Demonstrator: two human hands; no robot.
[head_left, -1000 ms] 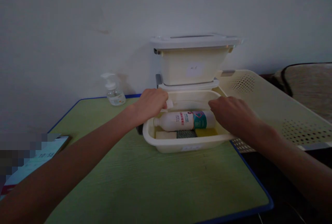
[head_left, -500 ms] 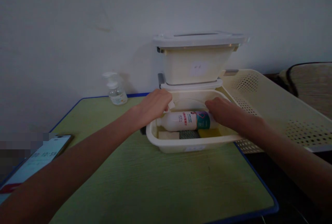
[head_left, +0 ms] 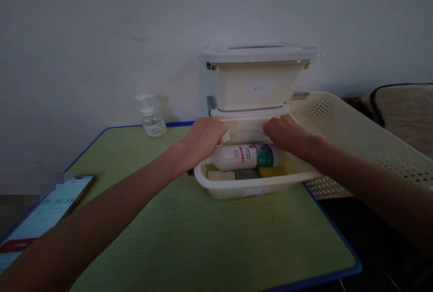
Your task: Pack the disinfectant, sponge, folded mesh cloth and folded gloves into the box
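A cream plastic bin [head_left: 233,191] sits on the table, and both my hands are over its inside. My left hand [head_left: 209,134] is closed at the bin's left, with a small white piece [head_left: 225,137] showing at its fingertips. Opposite it, my right hand [head_left: 280,132] is closed near the back right; whatever it grips is hidden. A faint pale curved edge [head_left: 248,132] spans the gap between the hands; its kind is unclear. Below them a white bottle [head_left: 233,157] with a teal label end lies on its side, over a beige block [head_left: 221,175], a dark mesh-like pad [head_left: 246,174] and something yellow [head_left: 272,172].
A lidded cream bin [head_left: 237,87] stands behind, on another lid [head_left: 250,112]. A perforated cream basket [head_left: 355,134] is at right. A pump bottle [head_left: 154,123] and a phone [head_left: 50,206] rest on the green table [head_left: 203,242]. A patterned cushion-like thing [head_left: 406,111] is far right.
My right hand has shifted slightly left and upward, closer to my left hand. The left hand has moved a little right, and the bin appears slightly turned or shifted.
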